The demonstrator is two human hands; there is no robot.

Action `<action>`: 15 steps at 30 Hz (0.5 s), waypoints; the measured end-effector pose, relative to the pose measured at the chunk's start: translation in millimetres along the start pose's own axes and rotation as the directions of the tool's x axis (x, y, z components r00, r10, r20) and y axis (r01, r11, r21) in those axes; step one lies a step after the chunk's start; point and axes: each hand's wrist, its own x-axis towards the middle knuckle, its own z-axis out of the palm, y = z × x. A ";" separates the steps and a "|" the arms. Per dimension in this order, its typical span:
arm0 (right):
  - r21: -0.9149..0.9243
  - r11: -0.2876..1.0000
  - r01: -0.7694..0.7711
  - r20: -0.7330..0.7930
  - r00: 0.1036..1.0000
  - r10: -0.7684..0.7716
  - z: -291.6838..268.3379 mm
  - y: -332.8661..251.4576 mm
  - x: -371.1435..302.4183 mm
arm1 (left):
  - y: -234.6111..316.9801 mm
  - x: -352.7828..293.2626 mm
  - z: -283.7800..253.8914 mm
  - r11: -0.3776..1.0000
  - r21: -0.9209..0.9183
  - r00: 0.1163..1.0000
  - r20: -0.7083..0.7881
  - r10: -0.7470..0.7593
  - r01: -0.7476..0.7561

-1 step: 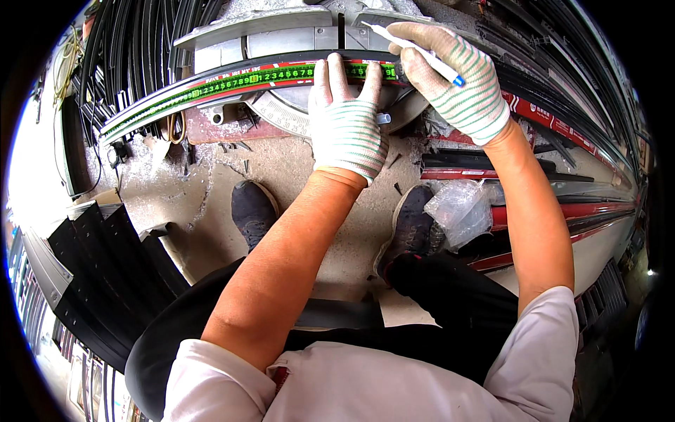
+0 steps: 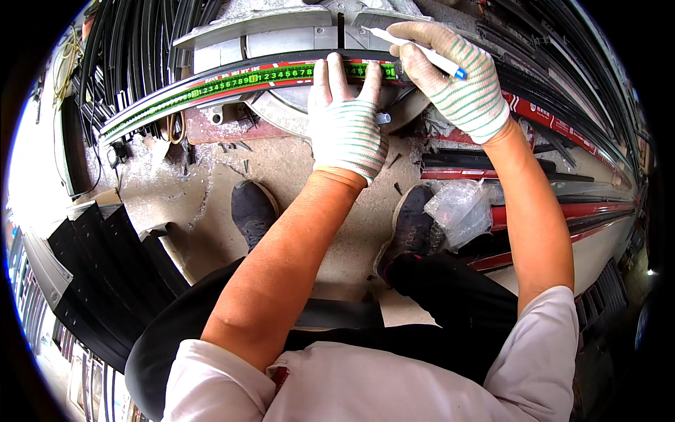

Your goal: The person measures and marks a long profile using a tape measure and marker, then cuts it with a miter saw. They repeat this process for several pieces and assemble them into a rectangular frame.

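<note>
My left hand (image 2: 346, 119), in a striped knit glove, lies with its fingers spread across a green tape measure (image 2: 239, 81). The tape runs lengthwise along a long black profile with a red film strip (image 2: 148, 103). Under the palm's right edge a short, pale translucent tube end (image 2: 383, 119) sticks out. Above the profile's right part, my right hand (image 2: 450, 81), gloved alike, is closed on a white marker pen (image 2: 422, 53) with a blue end. The pen's thin tip points up and left, apart from the tape.
Behind the profile stands a grey metal saw base with a fence (image 2: 256, 24) and a slot. Black strips (image 2: 133, 49) are piled at the far left, more profiles (image 2: 555, 123) at the right. Crumpled clear plastic (image 2: 460, 211) lies near my right shoe (image 2: 411, 228). Black panels (image 2: 105, 271) stand at left.
The marker pen has tilted slightly flatter in my right hand: its blue end is a little higher, its tip a little lower. My left hand has stayed in place.
</note>
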 end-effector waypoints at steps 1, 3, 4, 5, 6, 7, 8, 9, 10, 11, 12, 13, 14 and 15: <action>0.001 0.999 -0.052 -0.009 0.999 0.052 -0.7 1.5 0.6 | 1.2 0.3 0.0 1.000 -0.003 1.000 0.004 0.003 -0.003; 0.005 0.988 -0.152 -0.026 0.988 0.153 -3.0 6.4 3.3 | 3.4 1.0 -0.2 1.000 -0.007 1.000 0.012 0.008 -0.008; 0.112 0.979 -0.169 -0.016 0.985 0.172 -1.5 9.3 8.8 | 2.9 0.6 0.5 1.000 0.000 1.000 0.006 0.015 -0.015; 0.150 0.965 -0.213 -0.035 0.975 0.220 -0.2 7.7 8.0 | 2.4 0.5 1.4 1.000 0.007 1.000 0.000 0.021 -0.021; 0.189 0.948 -0.255 -0.053 0.962 0.269 1.9 4.5 7.3 | 2.1 0.3 2.3 1.000 0.013 1.000 -0.006 0.029 -0.029; 0.230 0.928 -0.294 -0.068 0.946 0.316 5.4 -0.5 9.4 | 1.6 0.7 1.9 1.000 0.014 1.000 -0.005 0.028 -0.028; 0.148 0.941 -0.304 -0.086 0.944 0.318 7.7 0.5 10.7 | 1.2 1.1 1.6 1.000 0.014 1.000 -0.004 0.028 -0.027; 0.083 0.961 -0.263 -0.095 0.958 0.270 9.0 0.9 11.5 | 1.0 1.3 1.4 1.000 0.014 1.000 -0.003 0.028 -0.028; 0.017 0.975 -0.221 -0.101 0.970 0.221 9.8 1.2 12.2 | 0.7 1.0 1.7 1.000 0.009 1.000 -0.006 0.029 -0.029; -0.050 0.983 -0.178 -0.104 0.980 0.172 10.2 2.2 12.4 | 0.6 0.6 2.1 1.000 0.004 0.999 -0.009 0.030 -0.030; -0.103 0.983 -0.151 -0.110 0.984 0.140 9.9 5.4 11.8 | 0.5 0.4 2.5 0.999 -0.002 0.999 -0.012 0.032 -0.032; -0.133 0.979 -0.154 -0.107 0.984 0.140 10.0 6.5 11.8 | 0.5 0.6 2.6 1.000 -0.003 1.000 -0.009 0.030 -0.030; -0.162 0.974 -0.156 -0.104 0.985 0.141 9.8 6.6 12.3 | 0.4 1.0 2.9 1.000 -0.004 1.000 -0.006 0.029 -0.029; -0.192 0.968 -0.159 -0.101 0.985 0.141 9.7 6.8 13.0 | 0.5 1.3 3.1 1.000 -0.005 1.000 -0.003 0.027 -0.027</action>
